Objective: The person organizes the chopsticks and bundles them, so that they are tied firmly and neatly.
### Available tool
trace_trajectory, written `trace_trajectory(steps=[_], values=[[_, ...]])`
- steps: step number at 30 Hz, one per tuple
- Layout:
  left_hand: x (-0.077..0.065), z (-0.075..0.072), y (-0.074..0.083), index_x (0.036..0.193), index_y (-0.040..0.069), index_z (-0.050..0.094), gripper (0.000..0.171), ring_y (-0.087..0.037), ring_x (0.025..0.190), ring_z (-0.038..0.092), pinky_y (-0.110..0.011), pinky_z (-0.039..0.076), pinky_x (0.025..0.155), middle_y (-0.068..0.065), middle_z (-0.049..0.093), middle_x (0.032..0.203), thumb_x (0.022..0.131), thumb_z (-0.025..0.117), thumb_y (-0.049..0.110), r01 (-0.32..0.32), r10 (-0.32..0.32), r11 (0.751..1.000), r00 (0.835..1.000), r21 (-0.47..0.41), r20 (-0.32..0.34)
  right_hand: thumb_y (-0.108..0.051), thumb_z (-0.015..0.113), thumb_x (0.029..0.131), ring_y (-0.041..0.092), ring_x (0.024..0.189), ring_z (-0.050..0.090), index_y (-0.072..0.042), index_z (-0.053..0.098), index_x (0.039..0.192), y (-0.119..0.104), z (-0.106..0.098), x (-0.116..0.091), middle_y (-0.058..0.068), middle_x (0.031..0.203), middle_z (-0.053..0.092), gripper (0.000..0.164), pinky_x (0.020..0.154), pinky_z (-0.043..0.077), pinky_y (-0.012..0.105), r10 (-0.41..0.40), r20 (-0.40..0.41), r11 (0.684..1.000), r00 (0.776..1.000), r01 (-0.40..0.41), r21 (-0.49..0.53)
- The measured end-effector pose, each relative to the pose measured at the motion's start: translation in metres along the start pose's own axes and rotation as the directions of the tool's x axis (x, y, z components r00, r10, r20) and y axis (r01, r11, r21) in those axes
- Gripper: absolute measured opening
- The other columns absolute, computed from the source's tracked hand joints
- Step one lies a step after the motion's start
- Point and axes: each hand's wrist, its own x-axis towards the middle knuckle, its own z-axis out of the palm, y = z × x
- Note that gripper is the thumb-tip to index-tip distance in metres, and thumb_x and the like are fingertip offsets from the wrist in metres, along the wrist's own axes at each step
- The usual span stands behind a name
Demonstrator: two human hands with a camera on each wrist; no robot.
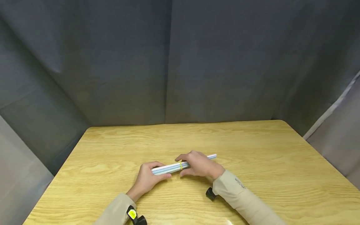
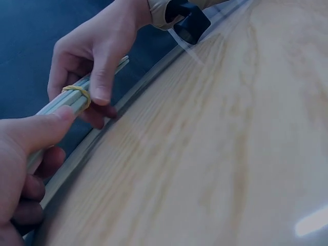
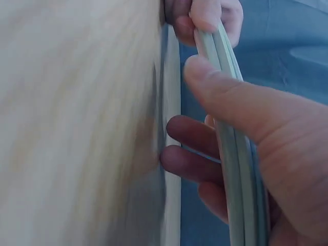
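A bundle of long, slim sticks [image 1: 166,169] in white and pale blue slants across the middle of the head view, its right end higher. A thin yellow rubber band [image 2: 85,94] circles it partway along. My left hand [image 1: 146,177] grips the left end, thumb on the near side and fingers curled beneath. Just right of the band, my right hand [image 1: 200,165] reaches over the bundle, thumb near me and fingers on the far side. The far end sticks out past this hand. In the right wrist view the bundle [image 3: 233,169] runs between right thumb and fingers.
A light wood-grain table [image 1: 118,150] lies under both hands. Dark grey curtains [image 1: 219,62] hang behind it and along the sides. Each sleeve has a small black camera mount [image 1: 210,193] at the wrist, close above the tabletop.
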Motion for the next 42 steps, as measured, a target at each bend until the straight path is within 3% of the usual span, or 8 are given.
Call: trace_trajectory(steps=[4, 9, 14, 18, 23, 28, 42], values=[[0.003, 0.000, -0.001, 0.088, 0.013, 0.075, 0.029, -0.010, 0.080, 0.064, -0.022, 0.050, 0.072, -0.002, 0.073, 0.088, 0.065, 0.090, 0.021, 0.016, -0.016, 1.000, 1.000, 0.010, -0.013, -0.027, 0.079, 0.080, 0.003, 0.076, 0.061, -0.013, 0.065, 0.110, 0.016, -0.004, -0.009, -0.003, 0.092, 0.070, 0.036, 0.070, 0.050, 0.023, 0.077, 0.001, 0.997, 0.997, -0.077, 0.026], [0.004, -0.004, -0.005, 0.089, 0.014, 0.074, 0.029, -0.008, 0.081, 0.063, -0.021, 0.050, 0.073, 0.000, 0.073, 0.088, 0.066, 0.090, 0.022, 0.012, -0.012, 0.998, 1.000, 0.066, -0.012, -0.017, 0.076, 0.083, 0.002, 0.071, 0.056, -0.017, 0.062, 0.095, 0.044, -0.003, -0.026, -0.008, 0.083, 0.065, 0.019, 0.066, 0.049, 0.023, 0.113, -0.028, 0.975, 0.993, -0.106, 0.196], [0.006, -0.008, -0.007, 0.090, 0.016, 0.073, 0.027, -0.007, 0.080, 0.063, -0.022, 0.051, 0.072, 0.001, 0.072, 0.089, 0.068, 0.088, 0.014, -0.055, 0.054, 0.991, 0.998, 0.122, 0.011, -0.019, 0.074, 0.085, 0.002, 0.069, 0.056, -0.019, 0.065, 0.093, 0.068, 0.001, -0.042, -0.009, 0.083, 0.066, 0.013, 0.065, 0.049, 0.023, 0.107, -0.087, 0.928, 0.990, -0.068, 0.366], [0.008, -0.009, -0.009, 0.093, 0.017, 0.072, 0.027, -0.009, 0.082, 0.065, -0.023, 0.052, 0.072, 0.001, 0.072, 0.090, 0.071, 0.084, 0.006, -0.125, 0.123, 0.979, 0.992, 0.162, 0.024, -0.022, 0.074, 0.085, 0.004, 0.068, 0.054, -0.020, 0.069, 0.095, 0.076, 0.001, -0.049, -0.007, 0.085, 0.068, 0.011, 0.065, 0.048, 0.023, 0.127, -0.125, 0.903, 0.984, -0.063, 0.426], [0.009, -0.009, -0.010, 0.091, 0.020, 0.073, 0.029, -0.010, 0.084, 0.067, -0.025, 0.053, 0.074, 0.005, 0.073, 0.090, 0.069, 0.087, 0.009, -0.156, 0.172, 0.959, 0.984, 0.236, -0.049, -0.025, 0.073, 0.086, 0.005, 0.067, 0.054, -0.018, 0.072, 0.095, 0.080, 0.003, -0.052, -0.004, 0.087, 0.070, 0.011, 0.065, 0.047, 0.023, 0.160, -0.164, 0.893, 0.973, -0.072, 0.444], [0.011, -0.009, -0.010, 0.092, 0.016, 0.075, 0.032, -0.010, 0.083, 0.064, -0.026, 0.051, 0.074, 0.007, 0.070, 0.087, 0.064, 0.090, 0.017, -0.156, 0.189, 0.946, 0.978, 0.285, -0.091, -0.026, 0.075, 0.084, 0.006, 0.073, 0.057, -0.021, 0.072, 0.094, 0.082, 0.006, -0.054, -0.006, 0.088, 0.068, 0.012, 0.068, 0.049, 0.024, 0.184, -0.201, 0.911, 0.962, -0.090, 0.402], [0.012, -0.009, -0.013, 0.094, 0.013, 0.073, 0.034, -0.013, 0.086, 0.062, -0.026, 0.051, 0.075, 0.005, 0.068, 0.090, 0.065, 0.089, 0.014, -0.120, 0.142, 0.958, 0.988, 0.259, -0.066, -0.025, 0.078, 0.082, 0.006, 0.072, 0.057, -0.022, 0.068, 0.091, 0.085, 0.008, -0.056, -0.008, 0.087, 0.066, 0.014, 0.068, 0.049, 0.024, 0.218, -0.196, 0.920, 0.956, -0.134, 0.368]])
